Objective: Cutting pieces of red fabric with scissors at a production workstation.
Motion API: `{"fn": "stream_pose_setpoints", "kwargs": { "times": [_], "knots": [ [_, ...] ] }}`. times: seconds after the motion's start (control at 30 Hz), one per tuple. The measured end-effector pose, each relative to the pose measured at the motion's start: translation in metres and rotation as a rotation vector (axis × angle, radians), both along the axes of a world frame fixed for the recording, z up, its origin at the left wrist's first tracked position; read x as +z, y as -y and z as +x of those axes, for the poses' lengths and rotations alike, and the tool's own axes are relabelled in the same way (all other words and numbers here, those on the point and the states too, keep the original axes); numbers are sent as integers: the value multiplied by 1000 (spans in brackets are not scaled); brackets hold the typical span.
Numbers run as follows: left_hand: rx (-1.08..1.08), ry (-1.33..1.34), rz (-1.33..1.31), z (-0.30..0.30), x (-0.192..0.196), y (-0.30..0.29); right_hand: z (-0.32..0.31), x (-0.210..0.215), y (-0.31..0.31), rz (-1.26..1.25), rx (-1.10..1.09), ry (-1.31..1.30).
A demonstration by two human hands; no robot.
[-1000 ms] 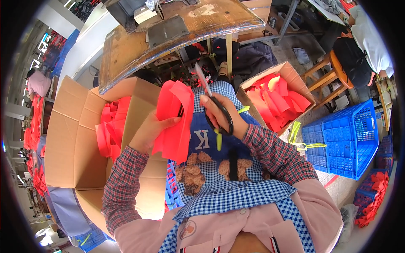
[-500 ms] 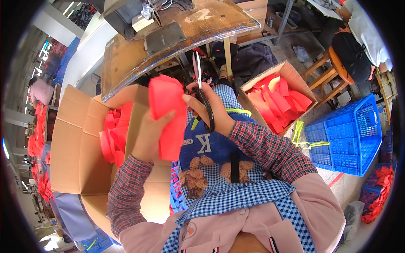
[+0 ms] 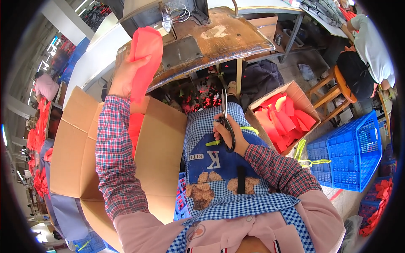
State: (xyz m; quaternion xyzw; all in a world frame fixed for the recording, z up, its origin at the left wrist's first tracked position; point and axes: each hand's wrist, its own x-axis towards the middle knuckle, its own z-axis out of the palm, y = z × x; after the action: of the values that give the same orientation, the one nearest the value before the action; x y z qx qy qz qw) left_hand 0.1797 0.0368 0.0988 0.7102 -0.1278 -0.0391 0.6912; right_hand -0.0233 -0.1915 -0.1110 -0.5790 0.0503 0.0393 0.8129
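Observation:
My left hand (image 3: 123, 76) is closed on a folded red fabric piece (image 3: 145, 50), raised above the near edge of the wooden table. Below it stands a large open cardboard box (image 3: 158, 147), with more red fabric (image 3: 136, 126) showing inside. Over my apron-covered lap, my right hand (image 3: 236, 135) grips a pair of scissors (image 3: 228, 122) by the black handles. Their blades point away from me and look closed together, touching no fabric.
The worn wooden table (image 3: 236, 36) spans the far side. A smaller cardboard box (image 3: 301, 95) of red pieces stands right, beside a blue plastic crate (image 3: 337, 156). Farther right, a person (image 3: 371, 46) sits on a wooden stool (image 3: 337, 90). Dark cloth (image 3: 261, 78) lies under the table.
My left hand has carried the red fabric piece up and to the left, away from the scissors. My right hand has lowered toward my lap, still holding the scissors.

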Motion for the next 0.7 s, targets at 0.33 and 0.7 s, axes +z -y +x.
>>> {"fn": "stream_pose_setpoints", "kwargs": {
  "times": [0.33, 0.7],
  "knots": [
    [-100, -97, 111, 23, 9, 6, 0, 5, 0, -51, 16, 4],
    [-131, -60, 172, 16, 12, 1, -3, 3, -2, -65, 18, 16]
  ]
}}
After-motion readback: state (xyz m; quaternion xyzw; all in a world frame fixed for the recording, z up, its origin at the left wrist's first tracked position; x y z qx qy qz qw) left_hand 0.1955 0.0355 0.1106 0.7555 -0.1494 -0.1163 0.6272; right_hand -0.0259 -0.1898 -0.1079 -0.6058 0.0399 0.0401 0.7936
